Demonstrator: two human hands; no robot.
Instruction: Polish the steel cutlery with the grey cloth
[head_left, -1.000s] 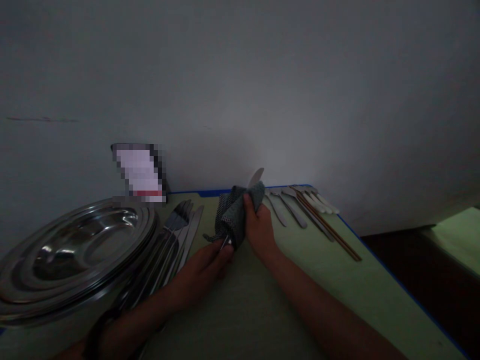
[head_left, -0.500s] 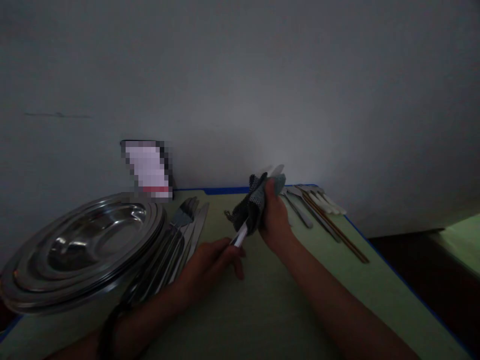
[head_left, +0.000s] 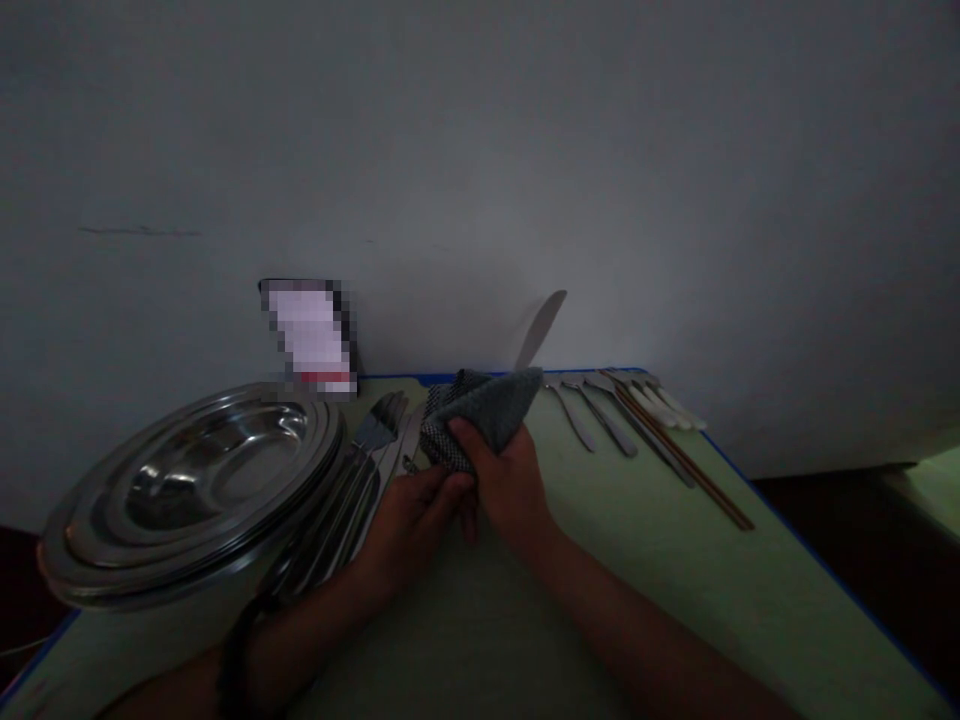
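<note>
A table knife (head_left: pixel 541 328) points up and away, its rounded blade showing beyond a grey checked cloth (head_left: pixel 487 412). My right hand (head_left: pixel 510 480) is closed on the cloth, which is folded around the knife's middle. Close beside it, my left hand (head_left: pixel 424 520) pinches the knife's handle end; the handle itself is hidden by the fingers and cloth. Left of my hands lie several forks and knives (head_left: pixel 367 450) in a row. To the right rest several spoons or forks (head_left: pixel 600 415), their heads partly hidden or too small to tell.
A stack of shiny metal plates (head_left: pixel 187 490) stands on the left of the pale green table (head_left: pixel 600 620). A phone with a blurred screen (head_left: pixel 311 335) leans against the wall. Brown chopsticks (head_left: pixel 697 470) and white-handled pieces (head_left: pixel 671 405) lie at the right.
My right hand has slid the cloth down the knife towards my left hand, uncovering more blade. The knife's handle, seen before, is now covered. The view has shifted slightly.
</note>
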